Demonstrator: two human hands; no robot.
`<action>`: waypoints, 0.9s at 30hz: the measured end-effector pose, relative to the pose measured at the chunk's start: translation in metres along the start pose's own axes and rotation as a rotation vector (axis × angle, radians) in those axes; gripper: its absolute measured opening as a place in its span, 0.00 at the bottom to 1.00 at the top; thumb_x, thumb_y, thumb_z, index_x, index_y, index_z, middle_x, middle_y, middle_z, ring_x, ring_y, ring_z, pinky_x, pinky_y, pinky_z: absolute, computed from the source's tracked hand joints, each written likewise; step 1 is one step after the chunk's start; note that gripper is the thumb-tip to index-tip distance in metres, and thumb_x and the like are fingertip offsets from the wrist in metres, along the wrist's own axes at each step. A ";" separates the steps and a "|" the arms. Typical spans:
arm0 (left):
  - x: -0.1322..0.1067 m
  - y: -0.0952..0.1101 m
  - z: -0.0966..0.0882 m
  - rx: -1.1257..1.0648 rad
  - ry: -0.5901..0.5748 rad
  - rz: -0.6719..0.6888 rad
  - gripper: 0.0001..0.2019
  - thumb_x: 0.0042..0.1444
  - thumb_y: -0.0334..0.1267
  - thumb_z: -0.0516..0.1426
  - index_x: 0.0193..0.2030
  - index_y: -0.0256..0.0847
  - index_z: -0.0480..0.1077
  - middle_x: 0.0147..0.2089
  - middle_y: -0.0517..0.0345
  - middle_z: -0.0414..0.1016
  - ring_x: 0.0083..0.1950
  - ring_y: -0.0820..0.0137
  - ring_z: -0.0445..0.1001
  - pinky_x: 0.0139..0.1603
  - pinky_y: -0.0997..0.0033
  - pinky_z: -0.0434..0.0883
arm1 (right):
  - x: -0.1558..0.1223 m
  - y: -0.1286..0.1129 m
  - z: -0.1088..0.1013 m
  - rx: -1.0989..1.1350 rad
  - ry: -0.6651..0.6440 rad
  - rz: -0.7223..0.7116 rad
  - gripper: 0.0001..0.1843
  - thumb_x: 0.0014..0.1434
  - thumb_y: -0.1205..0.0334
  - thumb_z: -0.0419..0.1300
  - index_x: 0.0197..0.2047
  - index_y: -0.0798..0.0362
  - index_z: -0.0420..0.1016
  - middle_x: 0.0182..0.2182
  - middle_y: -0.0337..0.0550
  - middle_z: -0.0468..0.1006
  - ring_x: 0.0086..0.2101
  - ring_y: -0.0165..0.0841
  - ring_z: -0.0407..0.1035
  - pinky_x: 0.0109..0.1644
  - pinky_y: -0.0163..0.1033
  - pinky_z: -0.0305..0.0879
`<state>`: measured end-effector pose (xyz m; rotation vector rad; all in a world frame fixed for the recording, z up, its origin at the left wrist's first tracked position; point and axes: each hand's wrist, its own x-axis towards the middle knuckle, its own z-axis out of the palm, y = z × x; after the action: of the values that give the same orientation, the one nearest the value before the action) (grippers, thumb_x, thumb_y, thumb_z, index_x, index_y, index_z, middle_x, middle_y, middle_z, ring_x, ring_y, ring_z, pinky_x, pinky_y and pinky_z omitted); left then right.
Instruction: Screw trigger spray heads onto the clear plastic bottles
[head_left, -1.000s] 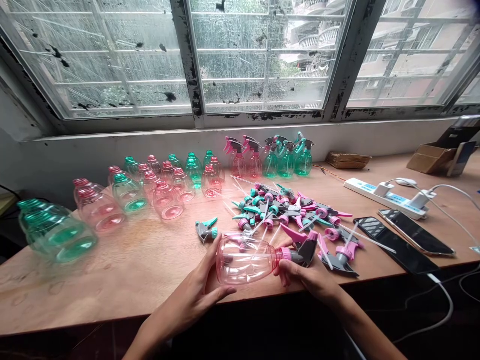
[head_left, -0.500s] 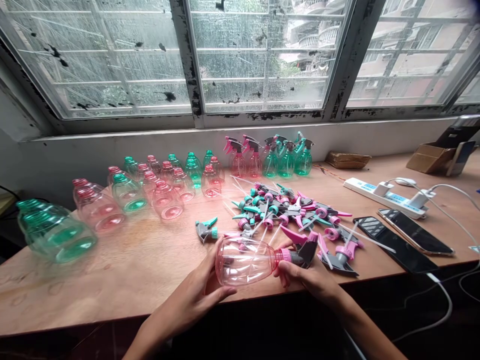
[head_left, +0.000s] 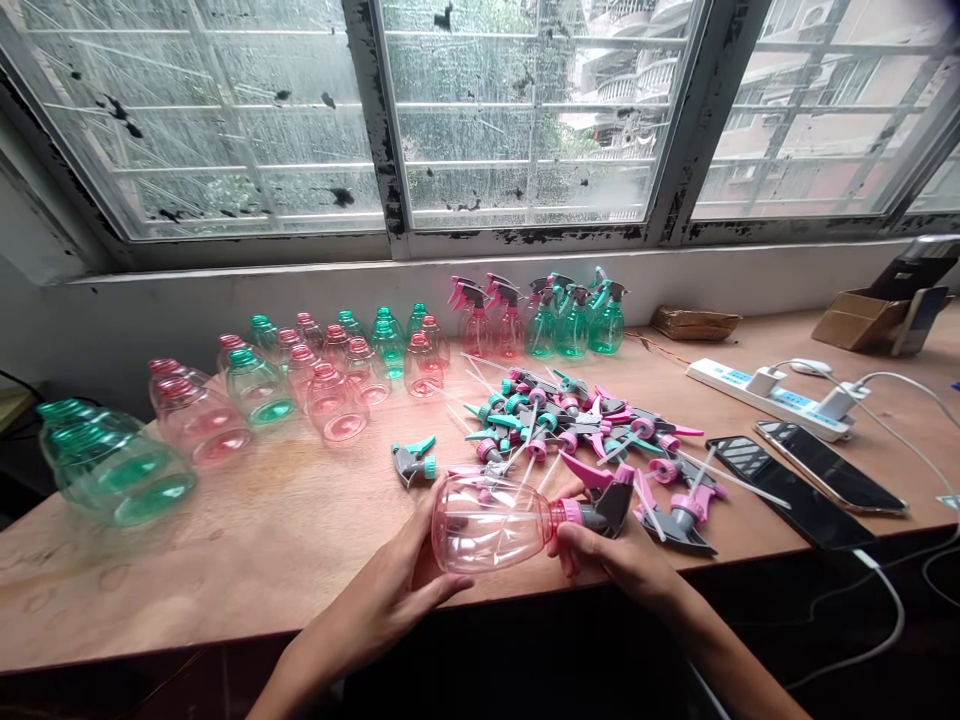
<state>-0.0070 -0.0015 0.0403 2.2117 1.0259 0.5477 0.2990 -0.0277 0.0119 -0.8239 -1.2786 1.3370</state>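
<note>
A clear pink spray bottle (head_left: 491,530) lies sideways between my hands above the table's front edge, its base to the left. My left hand (head_left: 416,560) cups the base end, thumb along the underside. At the neck, my right hand (head_left: 600,545) grips around the pink collar of a grey-and-pink trigger sprayer head (head_left: 607,500), which sits on the bottle's mouth. Behind the bottle is a pile of loose sprayer heads (head_left: 562,420) in pink, teal and grey with white tubes. One teal-and-grey sprayer head (head_left: 412,462) lies apart, just beyond my left hand.
Open pink bottles (head_left: 337,405) and green bottles (head_left: 116,470) stand at the left. Several bottles with sprayer heads (head_left: 574,325) line the wall. On the right are a power strip (head_left: 769,395), two phones (head_left: 799,495), a brown packet (head_left: 694,322) and a cardboard box (head_left: 855,315).
The view has shifted very slightly. Both hands keep the same hold on the pink spray bottle and its sprayer head.
</note>
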 end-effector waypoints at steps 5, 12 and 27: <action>-0.001 0.001 0.000 0.002 0.006 0.003 0.49 0.72 0.43 0.61 0.84 0.55 0.27 0.86 0.52 0.41 0.84 0.48 0.45 0.81 0.43 0.51 | 0.001 -0.002 0.001 -0.004 0.003 0.015 0.20 0.63 0.43 0.73 0.40 0.53 0.78 0.25 0.41 0.83 0.23 0.32 0.74 0.29 0.36 0.75; -0.001 0.001 0.000 0.002 0.009 0.006 0.49 0.72 0.42 0.61 0.84 0.54 0.29 0.86 0.51 0.43 0.84 0.47 0.45 0.81 0.43 0.52 | 0.001 -0.002 0.000 0.008 -0.018 0.012 0.21 0.62 0.42 0.73 0.35 0.54 0.82 0.25 0.41 0.82 0.24 0.32 0.74 0.30 0.36 0.75; 0.000 0.005 -0.002 0.000 0.001 -0.008 0.49 0.72 0.42 0.62 0.84 0.53 0.29 0.86 0.51 0.44 0.84 0.46 0.47 0.81 0.43 0.52 | 0.000 0.000 -0.001 0.005 -0.013 0.022 0.21 0.62 0.43 0.73 0.35 0.53 0.80 0.26 0.42 0.84 0.24 0.33 0.75 0.30 0.37 0.75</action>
<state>-0.0052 -0.0037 0.0452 2.2061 1.0348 0.5452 0.2995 -0.0275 0.0115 -0.8291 -1.2788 1.3644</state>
